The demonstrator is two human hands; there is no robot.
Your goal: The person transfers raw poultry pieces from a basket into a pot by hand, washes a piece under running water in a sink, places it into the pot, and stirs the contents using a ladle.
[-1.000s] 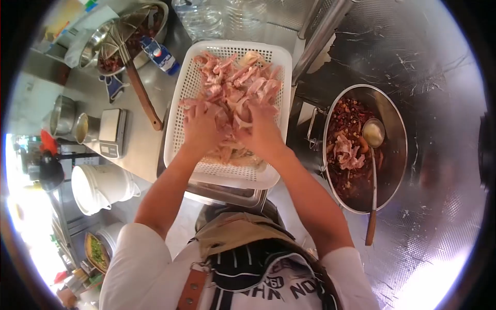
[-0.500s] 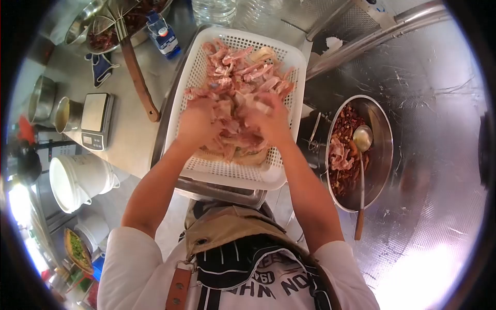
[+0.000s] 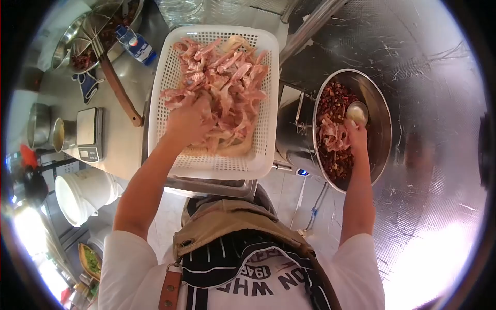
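Note:
A white perforated plastic basket (image 3: 160, 111) holds a heap of raw meat strips (image 3: 232, 93), pink and pale. My left hand (image 3: 190, 121) is in the left side of the heap, its fingers curled into the meat and partly hidden by it. My right hand (image 3: 357, 138) is inside a steel pot (image 3: 381, 155), closed at the neck of a ladle (image 3: 357, 111); my forearm covers the rest of the handle. Beside these fingers a clump of raw meat (image 3: 333, 135) lies on a dark red, chunky mix (image 3: 336, 98) that looks like dried chillies and spices.
On the left counter are a wood-handled strainer (image 3: 116, 85), a digital scale (image 3: 90, 132), a blue-labelled bottle (image 3: 137, 46), a cloth mask (image 3: 87, 85) and metal bowls (image 3: 39, 124). White buckets (image 3: 85, 191) stand below. A metal rail (image 3: 315, 23) runs behind the basket.
My right hand has left the basket and moved right into the pot, to the ladle. My left hand remains in the meat. The whole view has shifted slightly.

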